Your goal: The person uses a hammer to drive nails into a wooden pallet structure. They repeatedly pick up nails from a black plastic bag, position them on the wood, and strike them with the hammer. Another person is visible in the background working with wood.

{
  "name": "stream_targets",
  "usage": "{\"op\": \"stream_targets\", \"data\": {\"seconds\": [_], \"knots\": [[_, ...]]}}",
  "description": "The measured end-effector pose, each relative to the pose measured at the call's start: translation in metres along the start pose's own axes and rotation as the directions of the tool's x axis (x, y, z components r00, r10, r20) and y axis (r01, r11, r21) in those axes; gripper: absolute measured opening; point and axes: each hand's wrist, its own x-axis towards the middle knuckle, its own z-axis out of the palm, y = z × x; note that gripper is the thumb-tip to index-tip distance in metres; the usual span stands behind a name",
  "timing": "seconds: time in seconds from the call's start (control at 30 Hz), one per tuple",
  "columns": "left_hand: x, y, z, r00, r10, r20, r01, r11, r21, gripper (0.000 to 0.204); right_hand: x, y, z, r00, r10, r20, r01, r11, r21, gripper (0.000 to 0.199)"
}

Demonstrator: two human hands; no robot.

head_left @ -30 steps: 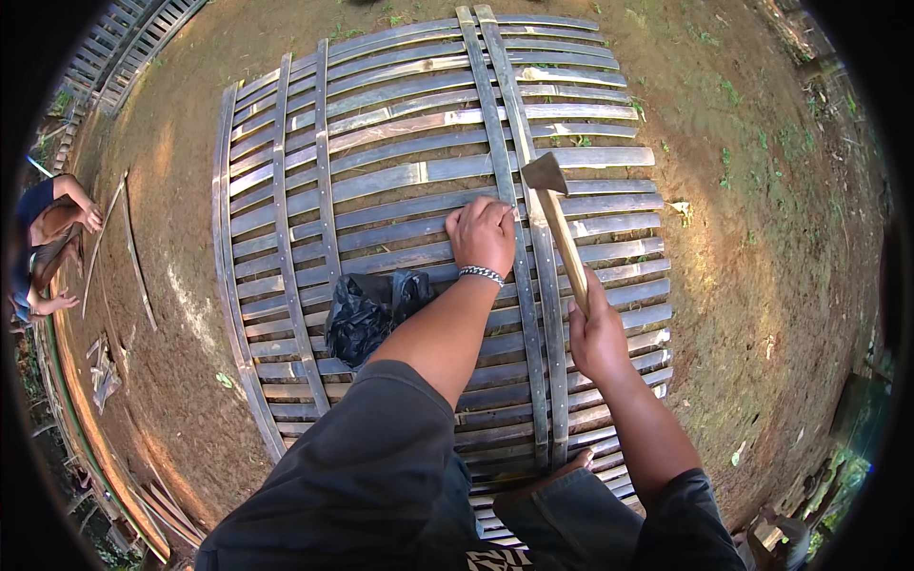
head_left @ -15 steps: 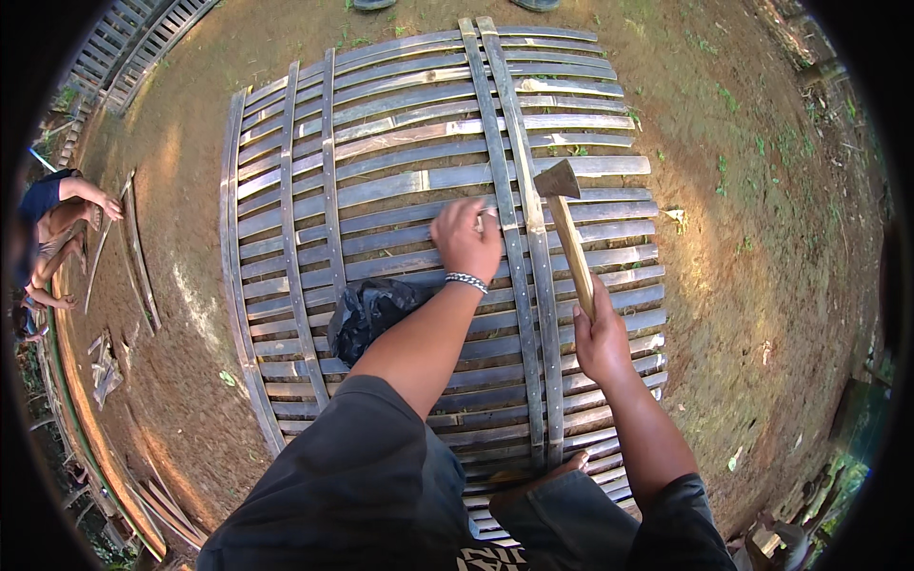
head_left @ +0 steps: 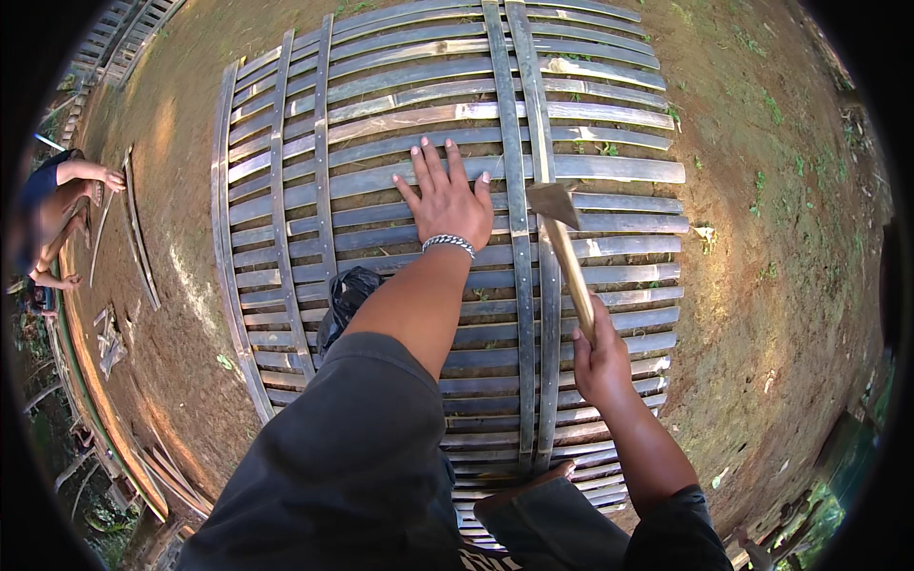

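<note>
A large slatted bamboo panel (head_left: pixel 624 169) lies on the ground before me, its many thin strips nailed across several long battens. My left hand (head_left: pixel 447 202), with a chain bracelet at the wrist, rests on the slats, palm down and fingers spread, left of the paired battens. My right hand (head_left: pixel 600 357) is closed around the lower handle of a hatchet (head_left: pixel 569 262). The hatchet's metal head is over the right batten of the pair. Partly hidden behind my left forearm, a black plastic bag (head_left: pixel 347 297) sits on the slats. My bare foot shows near the panel's near end.
Another person (head_left: pixel 57 205) sits at the far left, an arm stretched toward thin bamboo strips (head_left: pixel 141 233) on the dirt. Bare brown soil (head_left: pixel 762 314) borders the panel on the right. A slatted fence (head_left: pixel 143 38) stands at the upper left.
My left hand has opened from a curled shape to flat, spread fingers and shifted slightly up and left. The hatchet head has come down a little toward the batten. My view has shifted slightly.
</note>
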Motion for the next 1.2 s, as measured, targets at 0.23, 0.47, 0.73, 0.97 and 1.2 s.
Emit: {"op": "stream_targets", "data": {"seconds": [0.23, 0.47, 0.73, 0.97, 1.2], "knots": [[0.003, 0.003, -0.004, 1.0, 0.0, -0.002, 0.0, 1.0, -0.004, 0.069, 0.006, 0.016, 0.001, 0.966, 0.151, 0.21, -0.127, 0.984, -0.121, 0.056], [0.001, -0.002, 0.001, 1.0, 0.004, -0.024, -0.004, 1.0, 0.017, 0.068, 0.006, -0.016, -0.014, 0.999, -0.02, -0.048, 0.024, 0.997, 0.08, 0.055], [-0.004, 0.002, -0.005, 1.0, 0.011, 0.01, -0.011, 1.0, -0.003, 0.067, -0.008, 0.024, 0.007, 0.941, 0.315, -0.122, -0.253, 0.896, 0.364, 0.056], [-0.021, 0.011, -0.011, 0.997, 0.051, -0.063, -0.061, 0.985, -0.164, 0.076, -0.016, -0.015, 0.069, 0.869, 0.494, 0.028, -0.268, 0.423, 0.866, 0.058], [-0.21, -0.024, -0.158, 0.768, 0.573, -0.286, -0.493, 0.246, -0.834, 0.021, -0.054, 0.02, 0.119, 0.918, 0.381, -0.109, -0.112, 0.514, 0.85, 0.048]]}}
